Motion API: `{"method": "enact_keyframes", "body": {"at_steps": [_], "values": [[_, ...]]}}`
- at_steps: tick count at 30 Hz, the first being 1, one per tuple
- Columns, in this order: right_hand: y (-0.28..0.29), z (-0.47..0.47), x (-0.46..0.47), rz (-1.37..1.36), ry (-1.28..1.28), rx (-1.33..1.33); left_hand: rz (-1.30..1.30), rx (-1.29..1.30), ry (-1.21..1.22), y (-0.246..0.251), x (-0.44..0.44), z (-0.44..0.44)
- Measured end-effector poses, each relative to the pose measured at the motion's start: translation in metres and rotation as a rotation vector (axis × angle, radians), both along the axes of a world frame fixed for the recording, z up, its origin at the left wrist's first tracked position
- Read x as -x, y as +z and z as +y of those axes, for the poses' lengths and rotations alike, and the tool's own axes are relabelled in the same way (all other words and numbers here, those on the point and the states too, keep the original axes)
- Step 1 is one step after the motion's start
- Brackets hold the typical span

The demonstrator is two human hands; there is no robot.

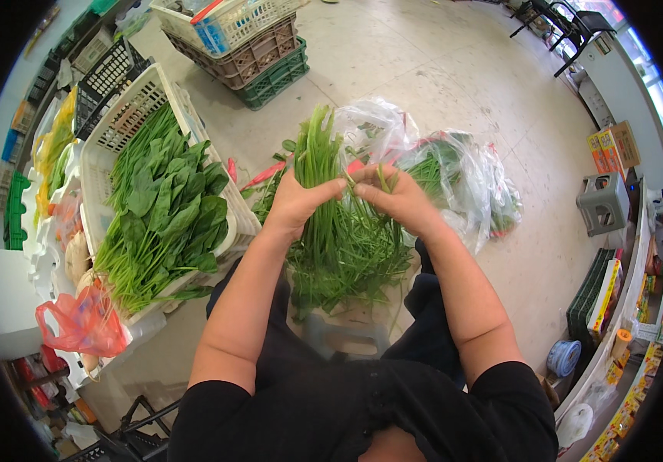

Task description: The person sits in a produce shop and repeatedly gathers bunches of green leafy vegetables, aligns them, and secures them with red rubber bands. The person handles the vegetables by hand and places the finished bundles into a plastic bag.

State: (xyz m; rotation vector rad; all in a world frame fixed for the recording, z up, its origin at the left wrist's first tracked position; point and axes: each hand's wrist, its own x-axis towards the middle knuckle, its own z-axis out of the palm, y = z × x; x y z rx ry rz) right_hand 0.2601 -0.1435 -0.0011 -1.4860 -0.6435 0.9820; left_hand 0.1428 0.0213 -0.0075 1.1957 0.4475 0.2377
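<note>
My left hand [302, 202] is closed around a bunch of long green-stemmed leafy vegetable [315, 147], its cut stem ends pointing away from me. Close beside it, my right hand [398, 199] pinches a few thin green stalks [386, 179] between thumb and fingers. The two thumbs almost meet in front of the bunch. Below the hands, a heap of loose greens [343, 277] is spread on the floor between my legs. Clear plastic bags [461, 185] lie just beyond my right hand, some with greens inside.
At left, a white plastic crate [161, 86] holds spinach [164, 202] and thin green stalks. Stacked crates [239, 52] stand farther off. A red plastic bag [86, 323] hangs near the left side. On the right are a grey stool [603, 205] and shelves [626, 369] of packaged goods.
</note>
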Motion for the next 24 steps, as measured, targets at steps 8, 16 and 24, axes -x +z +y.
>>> {"method": "enact_keyframes", "body": {"at_steps": [8,16,24], "values": [[-0.013,0.003,-0.001,-0.068,-0.015,-0.077,-0.033,-0.002,0.023,-0.006,-0.004,-0.004],[-0.008,-0.003,-0.006,-0.049,-0.072,-0.003,-0.001,0.027,0.127,-0.006,-0.001,0.01],[-0.018,0.005,0.005,-0.369,-0.109,-0.076,-0.034,-0.113,0.026,-0.005,0.001,-0.008]]}}
